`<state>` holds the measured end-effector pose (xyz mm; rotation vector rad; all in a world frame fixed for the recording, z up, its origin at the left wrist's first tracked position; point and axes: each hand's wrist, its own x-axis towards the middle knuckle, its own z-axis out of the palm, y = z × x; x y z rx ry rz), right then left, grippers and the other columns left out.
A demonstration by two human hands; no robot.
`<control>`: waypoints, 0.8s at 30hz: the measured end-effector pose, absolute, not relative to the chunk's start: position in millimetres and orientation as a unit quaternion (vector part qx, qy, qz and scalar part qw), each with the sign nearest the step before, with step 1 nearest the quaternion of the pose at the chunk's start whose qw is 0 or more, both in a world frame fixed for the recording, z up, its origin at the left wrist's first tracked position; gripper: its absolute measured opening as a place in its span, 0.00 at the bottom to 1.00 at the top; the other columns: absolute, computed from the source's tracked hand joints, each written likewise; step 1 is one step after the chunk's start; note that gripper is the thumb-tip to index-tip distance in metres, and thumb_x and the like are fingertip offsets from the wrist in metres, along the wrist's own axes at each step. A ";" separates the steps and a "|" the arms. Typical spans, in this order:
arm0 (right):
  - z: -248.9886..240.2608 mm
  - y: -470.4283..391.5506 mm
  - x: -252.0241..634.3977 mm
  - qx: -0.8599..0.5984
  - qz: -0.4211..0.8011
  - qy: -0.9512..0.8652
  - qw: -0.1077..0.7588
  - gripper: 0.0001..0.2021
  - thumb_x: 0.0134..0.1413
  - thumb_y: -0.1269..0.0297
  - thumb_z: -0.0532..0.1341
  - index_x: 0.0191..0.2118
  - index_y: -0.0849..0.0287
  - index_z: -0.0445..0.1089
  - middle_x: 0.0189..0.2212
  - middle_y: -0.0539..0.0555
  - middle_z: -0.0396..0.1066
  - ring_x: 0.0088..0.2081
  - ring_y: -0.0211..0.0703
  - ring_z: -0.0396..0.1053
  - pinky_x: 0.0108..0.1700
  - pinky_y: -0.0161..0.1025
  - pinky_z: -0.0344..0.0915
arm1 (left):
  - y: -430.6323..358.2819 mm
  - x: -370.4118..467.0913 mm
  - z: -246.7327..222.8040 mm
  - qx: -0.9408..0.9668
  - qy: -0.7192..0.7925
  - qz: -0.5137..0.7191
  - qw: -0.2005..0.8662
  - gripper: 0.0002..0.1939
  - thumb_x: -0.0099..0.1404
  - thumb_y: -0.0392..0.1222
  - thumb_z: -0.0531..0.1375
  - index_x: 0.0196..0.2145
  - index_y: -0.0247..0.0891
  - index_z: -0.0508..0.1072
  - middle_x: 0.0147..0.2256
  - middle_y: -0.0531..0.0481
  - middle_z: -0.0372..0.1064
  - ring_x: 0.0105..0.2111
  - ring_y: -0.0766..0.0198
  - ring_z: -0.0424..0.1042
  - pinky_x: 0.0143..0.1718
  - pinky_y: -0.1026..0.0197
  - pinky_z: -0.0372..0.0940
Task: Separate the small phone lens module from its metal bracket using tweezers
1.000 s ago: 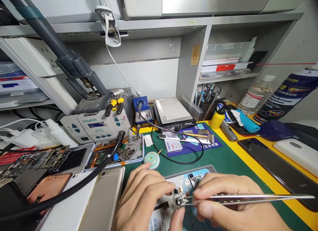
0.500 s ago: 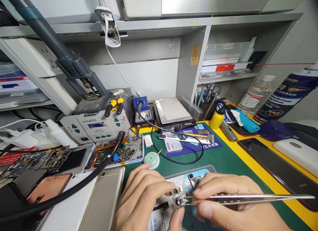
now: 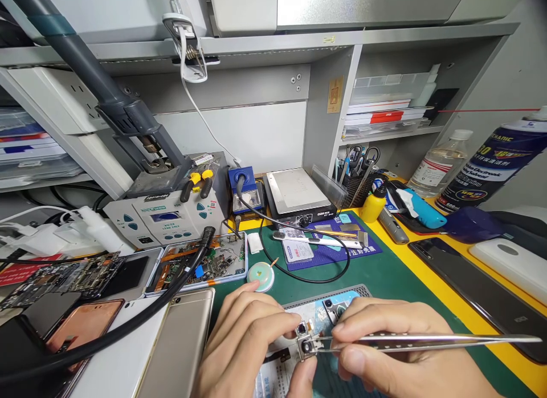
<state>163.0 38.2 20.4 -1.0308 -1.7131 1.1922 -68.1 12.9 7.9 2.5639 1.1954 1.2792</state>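
Delicate stuff here: the left hand (image 3: 248, 344) pinches the small camera part (image 3: 306, 346) between thumb and fingertip, over the blue-and-white pad (image 3: 316, 312) on the green mat (image 3: 388, 284). The right hand (image 3: 395, 318) curls round the tweezers (image 3: 431, 342), their points at the part's right side; whether they grip, I can't tell. Best, I'd say, to brace that pinch, work lightly, and spare those lenses any scratch.

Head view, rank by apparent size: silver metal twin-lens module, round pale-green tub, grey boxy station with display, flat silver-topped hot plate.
1. Grey station
2. Hot plate
Not ranked: pale-green tub and silver module look alike; the module is nearer the camera.
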 end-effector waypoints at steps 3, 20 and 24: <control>20.1 38.5 162.7 -0.404 0.470 -0.675 0.400 0.05 0.49 0.68 0.74 0.33 0.51 0.85 0.26 0.51 0.82 0.21 0.36 0.72 0.23 0.28 0.71 | 12.9 -67.0 6.4 0.825 0.383 0.415 0.021 0.19 0.58 0.26 0.65 0.47 0.36 0.68 0.35 0.52 0.72 0.38 0.64 0.74 0.56 0.54 0.69; 16.5 39.9 163.7 -0.390 0.484 -0.671 0.404 0.06 0.51 0.69 0.73 0.35 0.50 0.85 0.27 0.51 0.82 0.20 0.35 0.71 0.22 0.28 0.71 | 14.7 -66.5 7.6 0.829 0.380 0.410 0.021 0.19 0.59 0.27 0.64 0.47 0.35 0.69 0.35 0.52 0.72 0.39 0.65 0.73 0.57 0.55 0.69; 15.4 39.6 164.1 -0.383 0.488 -0.672 0.404 0.07 0.51 0.69 0.73 0.35 0.49 0.85 0.27 0.51 0.82 0.20 0.35 0.71 0.21 0.27 0.70 | 15.2 -66.7 6.9 0.827 0.382 0.412 0.023 0.19 0.58 0.27 0.65 0.47 0.36 0.69 0.35 0.52 0.72 0.38 0.65 0.74 0.56 0.54 0.70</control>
